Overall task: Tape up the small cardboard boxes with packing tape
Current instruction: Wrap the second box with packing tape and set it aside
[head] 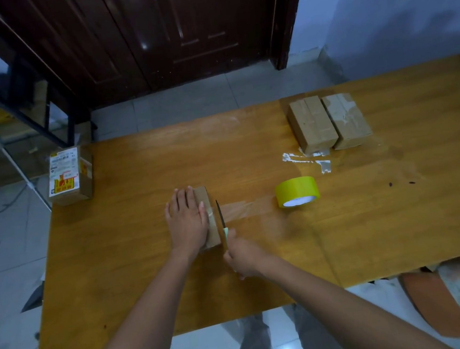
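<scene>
Small brown cardboard box [207,204] sits near the middle of the orange-brown wooden table [149,278]. All places below are given from this box.

Left hand [186,218] lies flat on top of the box, fingers straight and together, pressing down; it covers most of the lid.

Right hand [243,258], just near-right of the box, has its fingers curled tight round the pale green handle of a small knife [221,216]. Dark blade points away from the person and runs along the box's right edge, at the clear tape strip [247,207].

That strip stretches right from the box across the tabletop to the yellow roll of packing tape [297,192], which lies on the table to the right.

Far right of the box: two taped brown cardboard boxes [328,121], side by side and touching. Crumpled clear tape scraps [307,162] lie in front of them.

Far left, at the table's edge: a cardboard carton with a yellow-and-white printed label [69,176].
</scene>
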